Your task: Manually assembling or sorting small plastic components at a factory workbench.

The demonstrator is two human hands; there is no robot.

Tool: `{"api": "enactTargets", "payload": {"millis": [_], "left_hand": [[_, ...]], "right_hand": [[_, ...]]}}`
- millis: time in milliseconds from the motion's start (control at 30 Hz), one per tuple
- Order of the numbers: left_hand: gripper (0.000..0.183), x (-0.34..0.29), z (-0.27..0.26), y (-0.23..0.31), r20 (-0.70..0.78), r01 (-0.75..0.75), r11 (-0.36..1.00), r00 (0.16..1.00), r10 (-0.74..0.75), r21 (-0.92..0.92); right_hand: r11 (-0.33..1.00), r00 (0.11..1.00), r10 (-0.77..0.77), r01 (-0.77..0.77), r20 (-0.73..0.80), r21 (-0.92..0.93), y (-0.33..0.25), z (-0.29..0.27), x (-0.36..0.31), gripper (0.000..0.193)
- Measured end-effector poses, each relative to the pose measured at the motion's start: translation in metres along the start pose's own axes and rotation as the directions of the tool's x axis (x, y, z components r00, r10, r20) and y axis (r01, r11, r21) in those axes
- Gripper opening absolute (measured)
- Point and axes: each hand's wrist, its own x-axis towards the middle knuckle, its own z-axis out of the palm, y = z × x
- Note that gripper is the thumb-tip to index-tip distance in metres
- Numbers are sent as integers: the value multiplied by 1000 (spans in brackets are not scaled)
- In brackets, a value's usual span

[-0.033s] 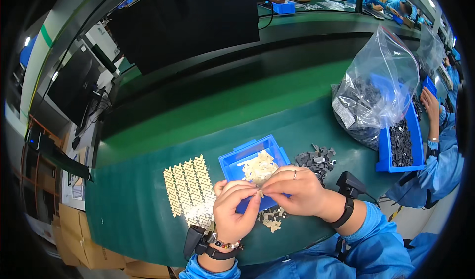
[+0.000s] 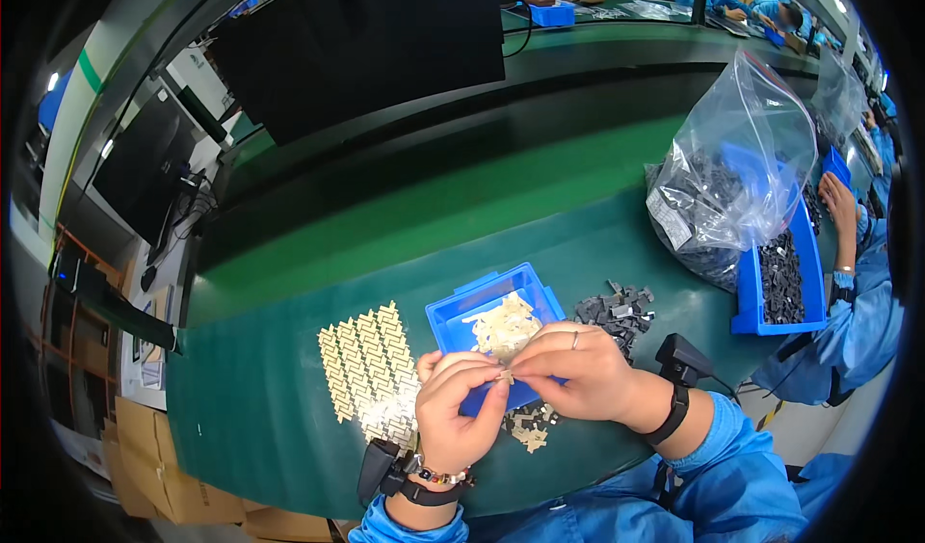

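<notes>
Over the near edge of a blue bin [image 2: 445, 319], my left hand [image 2: 457, 403] and my right hand [image 2: 575, 374] meet fingertip to fingertip. Both are pinched on a small cream-coloured piece [image 2: 507, 376], mostly covered by the fingers. Loose cream pieces [image 2: 505, 325] fill part of the bin. Left of my left hand, a sheet of cream pieces in a zigzag pattern [image 2: 364, 365] lies flat on the green table. Below the hands are a few cream pieces [image 2: 529, 436] beside small black pieces. A pile of dark grey pieces [image 2: 617, 314] sits right of the bin.
At the right, a clear plastic bag [image 2: 708, 206] of dark pieces leans on a long blue bin [image 2: 812, 297] of black pieces. A co-worker's hand [image 2: 839, 206] is beyond it. A dark monitor back [image 2: 356, 52] stands at the far side; cardboard boxes [image 2: 173, 471] sit lower left.
</notes>
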Motion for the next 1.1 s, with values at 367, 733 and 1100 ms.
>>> {"api": "enactTargets", "payload": {"millis": [367,733,1100], "left_hand": [[6,-1,4,-4,2,-68,995,998,68,74],[5,2,4,2,80,-138,959,989,122,249],[4,-1,4,-2,-57,-21,977,998,33,211]], "right_hand": [[985,1000,-14,16,14,-172,-5,1,-2,16],[909,988,-46,102,148,-403,-9,-1,-4,15],[892,1000,1,-8,-16,-451,-2,-7,-8,24]]}}
